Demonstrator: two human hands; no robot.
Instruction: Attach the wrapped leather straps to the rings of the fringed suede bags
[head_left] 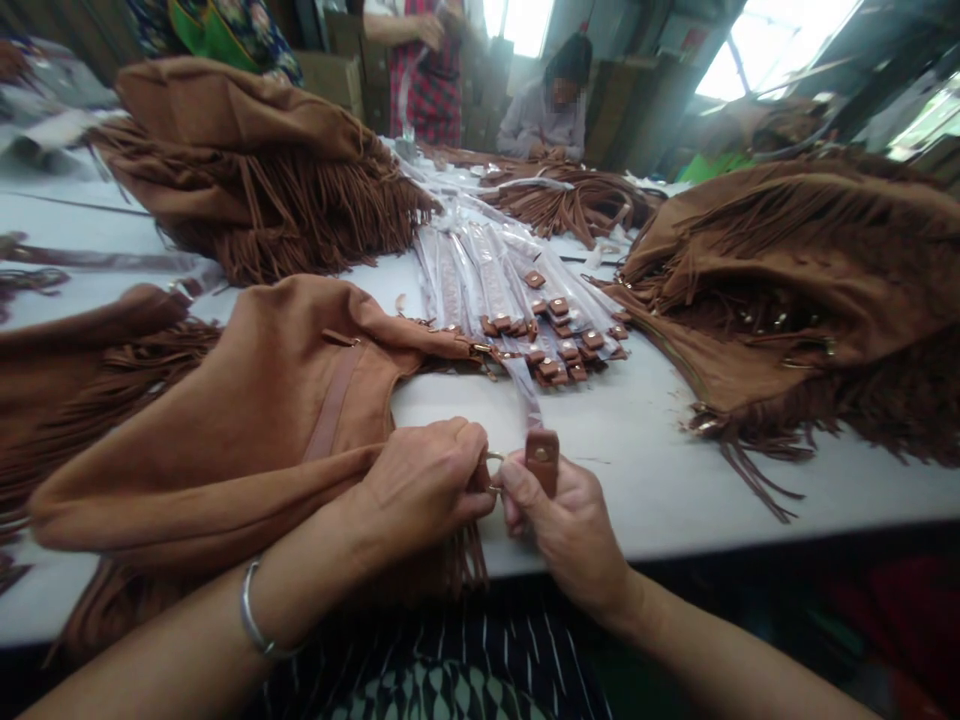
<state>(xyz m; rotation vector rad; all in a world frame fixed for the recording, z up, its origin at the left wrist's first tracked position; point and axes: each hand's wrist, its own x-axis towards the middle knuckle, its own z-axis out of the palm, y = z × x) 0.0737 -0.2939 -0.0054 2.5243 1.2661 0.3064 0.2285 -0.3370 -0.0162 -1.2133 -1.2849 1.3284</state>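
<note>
A brown fringed bag (262, 400) lies at the left front, its open top edge toward me. My left hand (427, 470) is closed on the bag's near corner, beside a metal ring (495, 472). Fingers bent together, my right hand (566, 515) grips the brown end tab of a strap (541, 462), its thumb touching the ring. From the tab, the wrapped part of the strap runs back to the bag's far corner, where a metal clasp (481, 350) shows. How ring and tab join is hidden by my fingers.
Plastic-wrapped straps with brown tabs (559, 310) are piled mid-table. Fringed bags lie at the back left (247, 150) and right (787, 290). Loose fringe (577, 200) is behind the straps. The white table (660, 500) ends near my body. Several people are across the table.
</note>
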